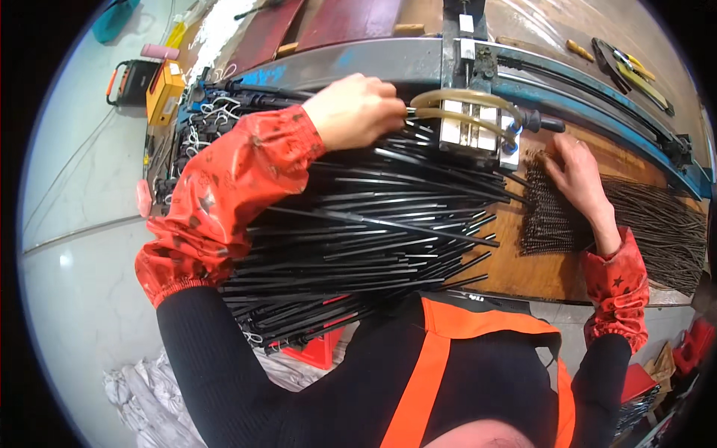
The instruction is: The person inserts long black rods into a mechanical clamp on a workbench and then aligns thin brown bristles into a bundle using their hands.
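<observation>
My left hand [357, 110] is closed around a black rod, whose tip shows just past my fingers beside the clamping fixture [470, 127]. Below that hand lies a broad heap of slim black rods [373, 246], with white cords at their left ends. My right hand [576, 175] is over the near end of a bundle of thin, dark, spring-like rods [650, 224]. Its fingers are bent together at the bundle's edge, and what they pinch is hidden. Two yellowish air hoses [463, 97] curve over the metal fixture between my hands.
A blue-grey metal rail [358, 63] crosses behind the fixture. Pliers and other hand tools [631, 71] lie at the back right on the wooden bench [511, 235]. A yellow box [166, 93] and a black case [128, 84] stand at the far left.
</observation>
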`<state>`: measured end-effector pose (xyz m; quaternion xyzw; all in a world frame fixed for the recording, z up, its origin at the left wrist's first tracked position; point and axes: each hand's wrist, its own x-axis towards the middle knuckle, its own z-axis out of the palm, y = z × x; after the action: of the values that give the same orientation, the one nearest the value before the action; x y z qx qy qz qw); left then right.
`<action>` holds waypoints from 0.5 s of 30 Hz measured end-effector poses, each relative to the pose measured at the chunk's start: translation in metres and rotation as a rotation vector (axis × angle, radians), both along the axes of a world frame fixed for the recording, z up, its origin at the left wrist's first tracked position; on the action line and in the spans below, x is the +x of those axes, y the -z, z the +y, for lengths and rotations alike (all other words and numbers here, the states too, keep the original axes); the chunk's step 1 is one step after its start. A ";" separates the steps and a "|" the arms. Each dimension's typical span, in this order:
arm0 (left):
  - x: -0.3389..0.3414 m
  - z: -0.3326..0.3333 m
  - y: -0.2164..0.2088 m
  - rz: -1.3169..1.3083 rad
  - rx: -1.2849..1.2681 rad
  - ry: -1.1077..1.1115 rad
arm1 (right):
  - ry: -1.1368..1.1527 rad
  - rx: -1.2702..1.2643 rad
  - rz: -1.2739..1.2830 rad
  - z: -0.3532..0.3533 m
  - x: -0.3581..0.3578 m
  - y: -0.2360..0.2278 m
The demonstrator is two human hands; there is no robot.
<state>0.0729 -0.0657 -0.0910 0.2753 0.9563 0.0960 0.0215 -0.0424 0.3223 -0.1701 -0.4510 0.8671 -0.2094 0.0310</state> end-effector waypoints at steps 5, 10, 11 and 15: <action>0.040 0.016 -0.007 -0.133 0.045 0.024 | 0.012 -0.074 -0.153 0.000 0.015 -0.002; 0.043 0.052 0.005 0.077 -0.164 0.115 | -0.047 -0.158 -0.478 -0.010 0.017 -0.010; 0.043 0.054 0.006 0.078 -0.161 0.127 | -0.004 -0.158 -0.575 -0.006 0.017 -0.014; 0.053 0.055 -0.004 -0.054 -0.024 0.000 | 0.037 -0.083 -0.530 0.009 0.016 -0.031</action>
<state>0.1257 -0.0109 -0.0869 0.2725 0.9564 0.0921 0.0507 -0.0260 0.3315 -0.1389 -0.3653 0.8275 -0.3561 0.2345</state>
